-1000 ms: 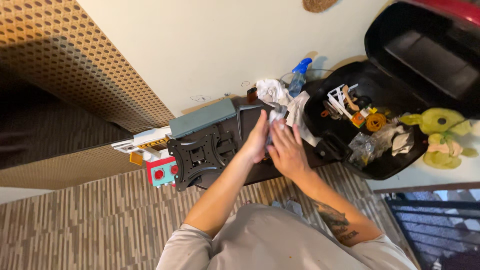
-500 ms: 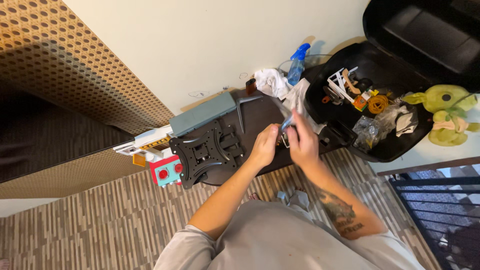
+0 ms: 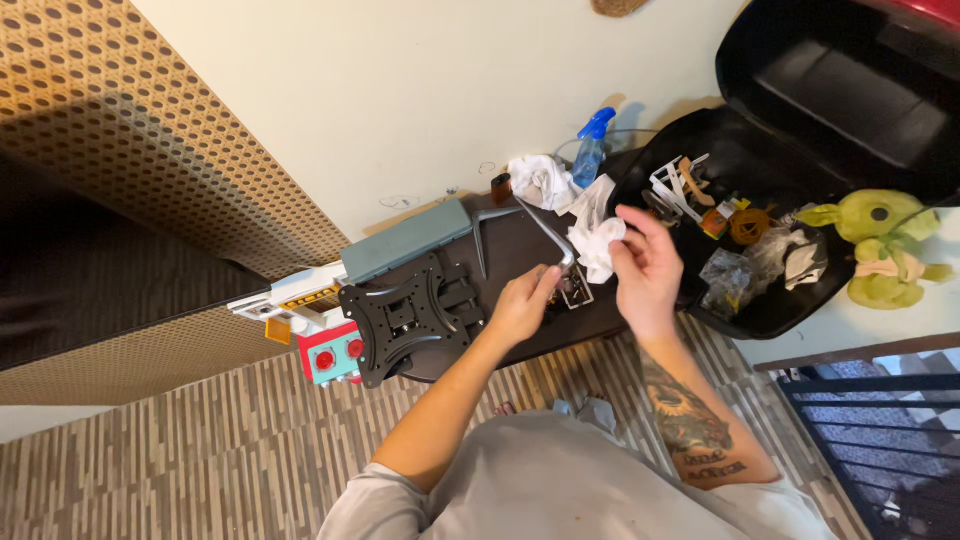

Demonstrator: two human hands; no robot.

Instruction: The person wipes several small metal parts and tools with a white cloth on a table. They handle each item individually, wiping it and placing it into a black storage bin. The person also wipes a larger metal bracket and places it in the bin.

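Left hand (image 3: 522,305) grips bent metal bar (image 3: 545,232), frame centre; right hand (image 3: 645,268) pinches white rag (image 3: 600,245).
Hands have split apart since earlier; rag now off the bar.

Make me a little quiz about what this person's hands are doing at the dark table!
1. True or false: the left hand grips a bent metal bar.
2. What does the right hand hold? A) white cloth B) spray bottle C) green plush toy
3. Fill in: the black bracket lies on the dark ____.

Key: 1 true; 2 A; 3 table.
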